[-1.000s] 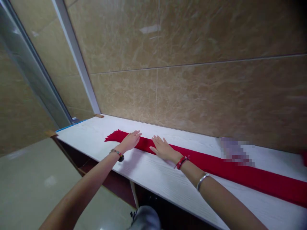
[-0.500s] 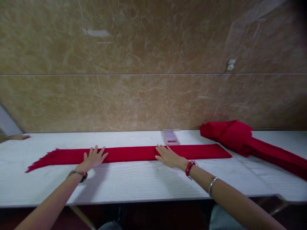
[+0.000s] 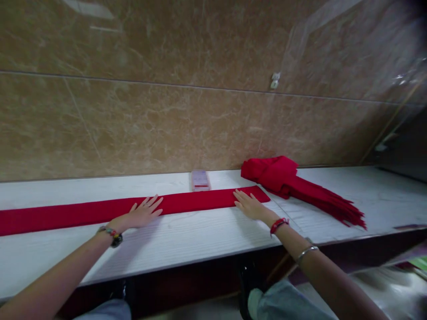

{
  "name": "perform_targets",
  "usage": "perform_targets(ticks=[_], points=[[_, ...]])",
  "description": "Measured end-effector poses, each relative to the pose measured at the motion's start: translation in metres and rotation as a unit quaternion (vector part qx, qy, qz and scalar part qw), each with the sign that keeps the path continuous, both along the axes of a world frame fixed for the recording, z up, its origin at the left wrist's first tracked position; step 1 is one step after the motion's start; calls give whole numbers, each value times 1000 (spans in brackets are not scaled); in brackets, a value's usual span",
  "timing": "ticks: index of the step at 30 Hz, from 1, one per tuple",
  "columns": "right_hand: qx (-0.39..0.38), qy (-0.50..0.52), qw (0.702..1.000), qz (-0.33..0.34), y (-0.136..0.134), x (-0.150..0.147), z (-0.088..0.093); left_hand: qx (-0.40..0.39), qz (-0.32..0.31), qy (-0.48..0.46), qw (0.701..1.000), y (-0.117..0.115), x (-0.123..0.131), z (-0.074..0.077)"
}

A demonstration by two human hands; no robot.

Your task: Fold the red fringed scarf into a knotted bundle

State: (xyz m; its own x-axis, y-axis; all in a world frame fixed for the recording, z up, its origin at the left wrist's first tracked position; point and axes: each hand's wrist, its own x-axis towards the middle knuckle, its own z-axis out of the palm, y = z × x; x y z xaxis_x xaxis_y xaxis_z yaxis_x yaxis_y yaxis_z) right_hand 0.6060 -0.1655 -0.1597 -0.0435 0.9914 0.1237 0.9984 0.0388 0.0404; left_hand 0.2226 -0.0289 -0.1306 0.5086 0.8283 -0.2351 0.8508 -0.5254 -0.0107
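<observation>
A long red scarf [image 3: 83,212] lies folded into a narrow flat strip along the white tabletop [image 3: 200,231]. My left hand [image 3: 142,214] rests flat on it near the middle, fingers spread, open. My right hand [image 3: 249,206] lies flat on the strip close to its right end, fingers stretched out. Both wrists wear bracelets. A second red scarf [image 3: 293,182] is bundled at the back right, its fringe trailing toward the table's front.
A small pale box-like object [image 3: 200,180] sits against the brown tiled wall [image 3: 200,111] just behind the strip. The table's front edge runs below my arms; my knees show beneath it. Dark furniture stands at the far right.
The view swung right along the table. Both hands slid rightward over the scarf, from its fringed left end to its middle and right end. The bundled scarf came into view.
</observation>
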Motion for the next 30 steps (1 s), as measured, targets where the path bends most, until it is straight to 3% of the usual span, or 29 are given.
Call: perform_targets(ticks=[2, 4, 6, 9, 12, 16, 21, 25, 30], points=[[-17, -19, 999, -28, -13, 27, 3, -11, 26, 21, 999, -3, 5, 9], [-5, -23, 999, -32, -14, 29, 8, -8, 33, 32, 999, -9, 26, 16], [35, -8, 999, -19, -3, 8, 13, 21, -1, 11, 1000, -18, 58, 19], [62, 36, 996, 46, 24, -38, 17, 79, -108, -83, 987, -32, 107, 13], [38, 37, 993, 103, 40, -55, 10, 70, -177, -113, 975, -40, 130, 0], [40, -15, 998, 40, 29, -2, -2, 55, -162, -89, 981, -39, 111, -11], [14, -37, 999, -20, 14, 73, -1, 22, -88, -49, 995, -23, 65, -4], [-7, -11, 997, -82, 24, 85, 12, 38, -58, -27, 997, 5, 32, -3], [-46, 30, 984, -169, 39, 83, 26, 69, -40, -38, 996, 26, 1, -15]])
